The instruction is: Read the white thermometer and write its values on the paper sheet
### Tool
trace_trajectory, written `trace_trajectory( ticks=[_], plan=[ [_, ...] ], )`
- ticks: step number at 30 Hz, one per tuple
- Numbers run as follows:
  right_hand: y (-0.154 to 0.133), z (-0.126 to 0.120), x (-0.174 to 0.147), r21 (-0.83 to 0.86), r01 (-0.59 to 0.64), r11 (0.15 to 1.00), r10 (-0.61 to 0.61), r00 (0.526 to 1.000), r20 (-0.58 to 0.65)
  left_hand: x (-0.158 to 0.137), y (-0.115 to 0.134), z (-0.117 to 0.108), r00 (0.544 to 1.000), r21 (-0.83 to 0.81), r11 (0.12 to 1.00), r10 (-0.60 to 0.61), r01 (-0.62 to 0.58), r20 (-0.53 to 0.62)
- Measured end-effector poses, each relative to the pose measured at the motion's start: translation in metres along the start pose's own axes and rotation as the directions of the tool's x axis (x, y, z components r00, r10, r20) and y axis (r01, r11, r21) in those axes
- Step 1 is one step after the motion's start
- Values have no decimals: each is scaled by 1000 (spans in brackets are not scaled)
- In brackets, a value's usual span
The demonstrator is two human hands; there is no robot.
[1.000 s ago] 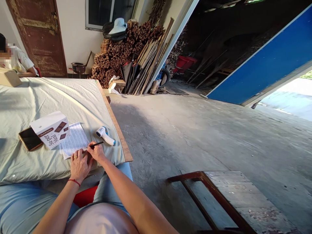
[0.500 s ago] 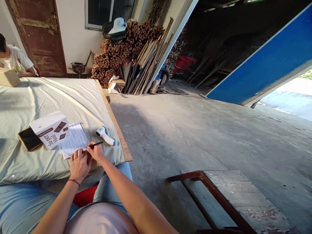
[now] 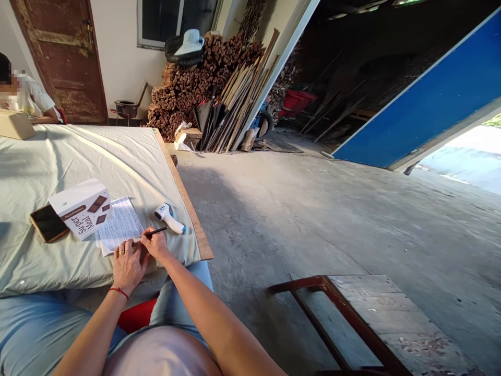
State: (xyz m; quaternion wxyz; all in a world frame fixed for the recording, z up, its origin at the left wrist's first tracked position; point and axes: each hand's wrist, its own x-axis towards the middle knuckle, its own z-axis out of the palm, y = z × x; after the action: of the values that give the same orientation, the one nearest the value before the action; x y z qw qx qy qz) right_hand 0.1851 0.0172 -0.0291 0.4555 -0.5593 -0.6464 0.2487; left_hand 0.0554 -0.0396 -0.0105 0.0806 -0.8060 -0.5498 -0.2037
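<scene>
A dark pen [image 3: 157, 231] is gripped in my right hand [image 3: 155, 244], its visible end pointing right. That hand rests at the lower right corner of a handwritten sheet of paper [image 3: 122, 225]. My left hand [image 3: 128, 266], with a ring and a red wrist cord, lies open and flat on the paper's lower edge. A white box [image 3: 82, 209] with brown print covers the sheet's upper left part. Beside the box is a smartphone [image 3: 49, 223], partly under it. A white and blue infrared thermometer [image 3: 169, 217] lies just right of the pen.
A pale cloth covers the table [image 3: 35, 172], whose wooden edge [image 3: 182, 193] runs along the right. A person [image 3: 35, 96] sits at the far left behind a cardboard box [image 3: 15, 125]. A wooden chair [image 3: 352, 308] stands at lower right; stacked firewood [image 3: 183, 89] lines the wall.
</scene>
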Motion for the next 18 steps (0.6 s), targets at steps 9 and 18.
trace_trajectory(
  ticks=[9,18],
  plan=[
    [-2,-6,4,-236,116,965,-155,975,-158,0,-1,-1,1000,21,1000,-6,6,20],
    [-36,5,45,-625,184,758,-60,975,213,-6,-14,-7,999,-64,998,-27,30,41]
  ],
)
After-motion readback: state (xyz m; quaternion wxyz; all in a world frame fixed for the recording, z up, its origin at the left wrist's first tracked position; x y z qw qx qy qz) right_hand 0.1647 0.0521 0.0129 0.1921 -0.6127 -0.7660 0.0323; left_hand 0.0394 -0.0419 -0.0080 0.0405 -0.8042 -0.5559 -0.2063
